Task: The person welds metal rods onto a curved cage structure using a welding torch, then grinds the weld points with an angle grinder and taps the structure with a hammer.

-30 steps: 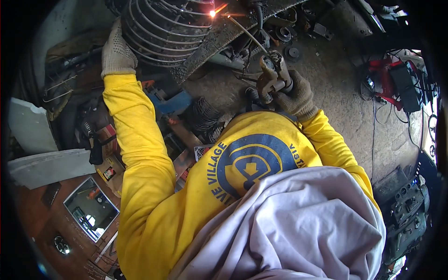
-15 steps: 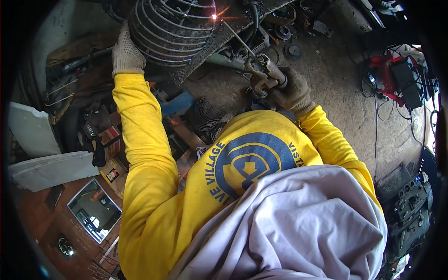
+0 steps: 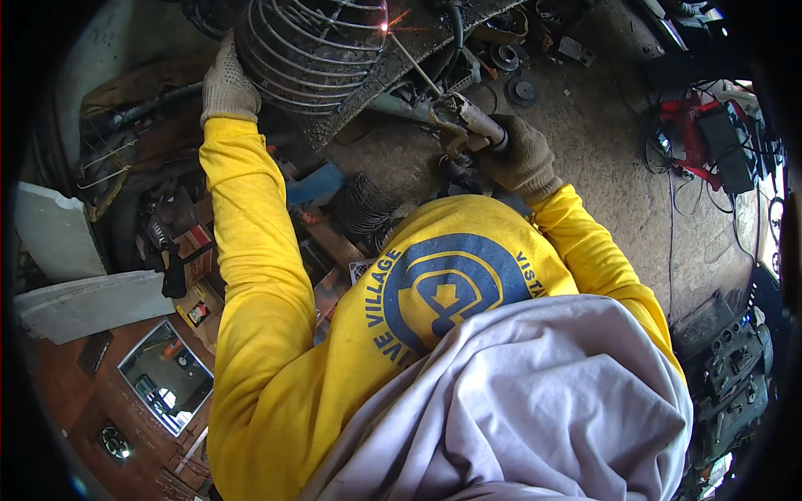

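A cage of curved metal wire rings (image 3: 294,73) stands on a dark metal work surface (image 3: 386,77) at the top. Against its left side is my left hand (image 3: 230,90) in a pale knitted glove, its fingers curled around the cage's edge and partly hidden. My right hand (image 3: 524,160), in a browner glove, is closed around a welding electrode holder (image 3: 476,123). From the holder a thin welding electrode (image 3: 415,63) points up and left. Its tip meets the cage's right rim at a small bright glow (image 3: 384,27) with orange sparks.
Below the work surface lie a coil of wire (image 3: 368,204), a blue piece (image 3: 316,184) and cartons. Metal discs (image 3: 522,90) rest on the floor at right, near a red machine (image 3: 687,138) with cables. White panels (image 3: 92,305) and a framed mirror (image 3: 167,377) are at left.
My right hand and the electrode holder have shifted slightly up and left, closer to the cage. My left hand has risen a little on the cage. The glow stays at the rim.
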The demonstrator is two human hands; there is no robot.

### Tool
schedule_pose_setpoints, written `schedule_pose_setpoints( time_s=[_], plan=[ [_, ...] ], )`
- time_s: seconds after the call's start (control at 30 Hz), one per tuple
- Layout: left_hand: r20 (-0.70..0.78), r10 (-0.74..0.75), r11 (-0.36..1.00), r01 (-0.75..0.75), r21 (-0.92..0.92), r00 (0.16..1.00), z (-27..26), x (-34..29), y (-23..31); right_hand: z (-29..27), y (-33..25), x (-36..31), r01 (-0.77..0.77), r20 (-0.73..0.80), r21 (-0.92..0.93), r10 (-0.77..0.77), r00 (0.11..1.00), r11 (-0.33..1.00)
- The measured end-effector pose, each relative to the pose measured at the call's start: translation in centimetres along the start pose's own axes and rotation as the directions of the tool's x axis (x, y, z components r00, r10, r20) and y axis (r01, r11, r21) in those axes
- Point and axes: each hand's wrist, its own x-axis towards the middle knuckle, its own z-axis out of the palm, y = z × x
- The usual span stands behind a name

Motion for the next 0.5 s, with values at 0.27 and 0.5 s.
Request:
schedule_pose_setpoints(
  time_s=[0.27, 0.5],
  plan=[
    [-0.009, 0.031, 0.999, -0.031, 0.029, 0.999, 0.5, 0.4, -1.8, 0.3, -0.1, 0.1, 0.018, 0.001, -0.008, -0.018, 1.0, 1.0],
    [0.042, -0.019, 0.998, 0.017, 0.065, 0.999, -0.2, -0.1, 0.4, 0.3, -0.2, 0.5, -0.028, 0.022, -0.042, 0.029, 0.999, 0.999]
  ],
)
